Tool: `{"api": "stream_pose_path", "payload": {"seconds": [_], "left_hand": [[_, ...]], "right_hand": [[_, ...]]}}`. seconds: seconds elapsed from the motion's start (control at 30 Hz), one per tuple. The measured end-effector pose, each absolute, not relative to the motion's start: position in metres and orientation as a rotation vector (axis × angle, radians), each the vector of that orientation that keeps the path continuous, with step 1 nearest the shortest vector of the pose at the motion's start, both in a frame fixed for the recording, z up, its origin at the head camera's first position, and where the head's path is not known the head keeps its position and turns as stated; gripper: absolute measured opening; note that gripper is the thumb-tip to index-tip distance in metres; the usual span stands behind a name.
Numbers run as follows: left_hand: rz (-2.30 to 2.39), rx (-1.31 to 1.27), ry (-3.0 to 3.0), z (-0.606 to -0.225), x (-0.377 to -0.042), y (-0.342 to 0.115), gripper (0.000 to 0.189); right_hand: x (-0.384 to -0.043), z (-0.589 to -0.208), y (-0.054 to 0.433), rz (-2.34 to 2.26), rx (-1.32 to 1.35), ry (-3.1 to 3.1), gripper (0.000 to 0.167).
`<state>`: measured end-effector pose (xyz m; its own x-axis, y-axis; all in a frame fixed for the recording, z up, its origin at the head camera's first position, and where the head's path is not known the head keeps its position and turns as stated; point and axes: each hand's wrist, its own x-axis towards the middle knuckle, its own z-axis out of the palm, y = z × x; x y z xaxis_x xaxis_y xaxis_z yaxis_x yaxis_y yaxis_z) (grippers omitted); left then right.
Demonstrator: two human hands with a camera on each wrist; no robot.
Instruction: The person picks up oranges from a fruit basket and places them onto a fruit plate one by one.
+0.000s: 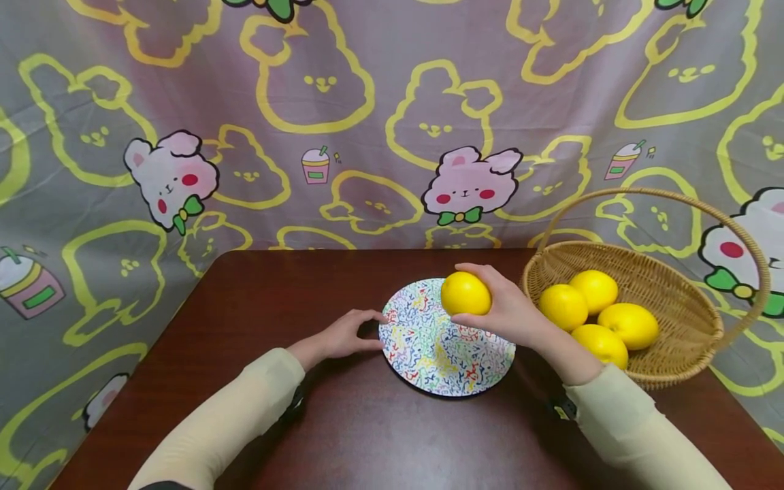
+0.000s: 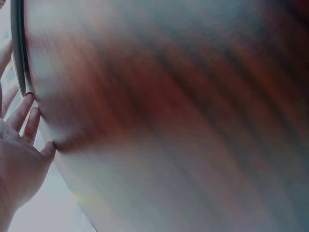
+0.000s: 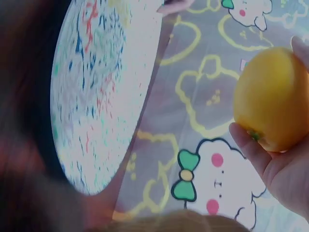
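My right hand (image 1: 513, 307) grips a yellow lemon (image 1: 465, 294) between thumb and fingers, held above the far part of a round board (image 1: 437, 354). The board is white with multicoloured squiggles and has a dark edge. In the right wrist view the lemon (image 3: 270, 99) shows a small green stem end near the thumb. At the board's left rim, my left hand (image 1: 343, 333) has its fingertips right at the edge, thumb and fingers spread apart. The left wrist view shows this hand (image 2: 21, 159) beside the dark edge, fingers extended.
A wicker basket (image 1: 680, 299) with a tall arched handle stands on the right, with several lemons (image 1: 594, 292) inside. The dark brown wooden table (image 1: 257, 292) meets a hanging cloth (image 1: 367, 82) with rabbit prints behind it.
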<state>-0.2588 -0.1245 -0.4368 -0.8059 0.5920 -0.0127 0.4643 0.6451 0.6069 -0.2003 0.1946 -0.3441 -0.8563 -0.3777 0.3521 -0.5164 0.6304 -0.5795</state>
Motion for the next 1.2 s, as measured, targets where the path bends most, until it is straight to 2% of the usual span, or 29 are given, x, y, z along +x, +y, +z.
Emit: {"api": "stream_pose_path", "payload": {"seconds": [0.47,1.2], "left_hand": [[0.885,0.885,2.656,-0.438,-0.261,-0.125,0.046],[0.89,0.933,2.657,-0.438,-0.262,-0.125,0.046]], "right_hand": [[-0.21,-0.366,0.163,1.042,0.727,-2.67,0.08],[-0.259,-0.382,0.141,1.014,0.679,-2.785,0.08]]}}
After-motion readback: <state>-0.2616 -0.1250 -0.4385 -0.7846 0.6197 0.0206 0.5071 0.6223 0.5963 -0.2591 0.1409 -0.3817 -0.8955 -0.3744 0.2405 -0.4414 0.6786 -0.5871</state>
